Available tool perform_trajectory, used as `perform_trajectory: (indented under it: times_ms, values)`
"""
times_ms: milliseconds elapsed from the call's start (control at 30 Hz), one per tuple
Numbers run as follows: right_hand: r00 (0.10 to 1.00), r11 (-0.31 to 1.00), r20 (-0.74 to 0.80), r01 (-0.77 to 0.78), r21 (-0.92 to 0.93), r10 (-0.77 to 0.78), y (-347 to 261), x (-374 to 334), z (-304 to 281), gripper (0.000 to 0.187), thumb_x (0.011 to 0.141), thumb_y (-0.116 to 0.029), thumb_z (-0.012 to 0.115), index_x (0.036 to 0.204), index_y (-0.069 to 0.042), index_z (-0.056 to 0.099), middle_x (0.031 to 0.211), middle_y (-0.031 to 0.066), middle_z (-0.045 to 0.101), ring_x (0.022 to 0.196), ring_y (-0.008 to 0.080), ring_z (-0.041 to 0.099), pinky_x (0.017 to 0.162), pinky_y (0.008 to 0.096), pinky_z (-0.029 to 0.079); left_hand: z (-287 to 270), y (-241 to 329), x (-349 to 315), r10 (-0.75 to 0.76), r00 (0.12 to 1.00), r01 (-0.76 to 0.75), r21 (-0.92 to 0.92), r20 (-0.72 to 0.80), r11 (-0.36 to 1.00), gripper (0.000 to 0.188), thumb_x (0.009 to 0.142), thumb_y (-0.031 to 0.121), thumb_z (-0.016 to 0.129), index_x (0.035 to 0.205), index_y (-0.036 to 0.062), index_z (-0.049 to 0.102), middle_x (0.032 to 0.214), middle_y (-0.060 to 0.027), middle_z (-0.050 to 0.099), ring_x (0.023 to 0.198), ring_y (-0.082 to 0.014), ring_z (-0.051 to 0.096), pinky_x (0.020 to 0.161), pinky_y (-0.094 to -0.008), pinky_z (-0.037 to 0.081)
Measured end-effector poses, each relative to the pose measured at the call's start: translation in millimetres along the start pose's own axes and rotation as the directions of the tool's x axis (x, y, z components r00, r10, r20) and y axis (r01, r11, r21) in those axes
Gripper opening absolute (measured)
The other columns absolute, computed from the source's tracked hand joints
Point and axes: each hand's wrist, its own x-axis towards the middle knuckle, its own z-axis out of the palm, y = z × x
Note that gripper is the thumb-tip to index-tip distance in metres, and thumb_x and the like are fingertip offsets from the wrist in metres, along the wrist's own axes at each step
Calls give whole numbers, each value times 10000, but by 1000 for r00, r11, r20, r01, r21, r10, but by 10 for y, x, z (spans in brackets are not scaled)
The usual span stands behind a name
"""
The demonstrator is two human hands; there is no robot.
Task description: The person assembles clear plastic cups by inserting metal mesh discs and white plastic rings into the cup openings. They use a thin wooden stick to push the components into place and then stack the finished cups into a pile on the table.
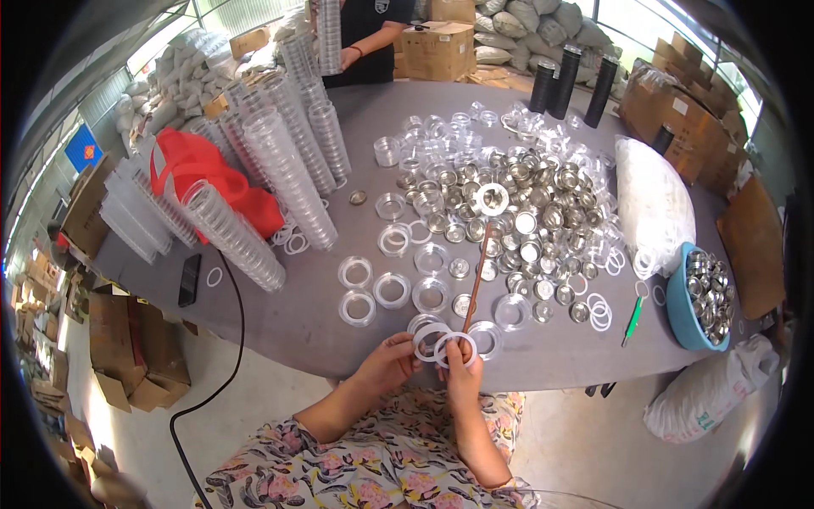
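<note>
At the near edge of the table my left hand [392, 360] pinches a white ring [421, 345] at its left side. My right hand [463, 373] is closed on a thin brown stick [479, 276], which points away over the table, and on a second white ring [439, 351] that overlaps the first. Under and beside the rings lie clear round plastic rims [487, 339]. More clear rims [391, 289] and small silver metal caps [459, 268] are spread just beyond my hands.
A heap of silver caps [543, 199] fills the middle. Stacked clear containers [288, 174] and red cloth [191, 170] stand left. A blue basin [678, 310] of caps, a green-handled tool [632, 321] and a white bag [651, 204] are right. Another person [366, 51] holds a stack opposite.
</note>
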Motion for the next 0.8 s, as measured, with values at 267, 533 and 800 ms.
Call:
perform_trajectory:
  times_ms: [267, 533, 800]
  values:
    - [999, 1000, -41, -2, 4, 2, -38, -6, -3, 153, 921, -143, 492, 883, -14, 566, 642, -10, 525, 481, 40, 462, 387, 176, 312, 20, 33, 11, 49, 992, -42, 58, -121, 997, 123, 863, 76, 564, 968, 91, 626, 883, -40, 648, 734, -145, 603, 645, -290, 472]
    - [998, 999, -58, 35, 31, -33, -84, 16, -9, 154, 923, -151, 493, 859, -26, 557, 627, -13, 500, 470, 46, 446, 379, 185, 310, 217, 224, 38, 383, 903, -178, 643, -193, 745, 83, 795, 57, 654, 869, 25, 634, 752, -36, 629, 648, -111, 588, 602, -236, 471]
    - [972, 992, -221, 95, 81, -75, -178, 14, -166, 149, 935, -168, 463, 880, -45, 527, 641, -7, 465, 451, 50, 388, 375, 194, 305, 276, 612, 335, 460, 856, -88, 810, -237, 580, 126, 750, 49, 695, 855, 8, 639, 719, -36, 639, 629, -70, 569, 551, -199, 431]
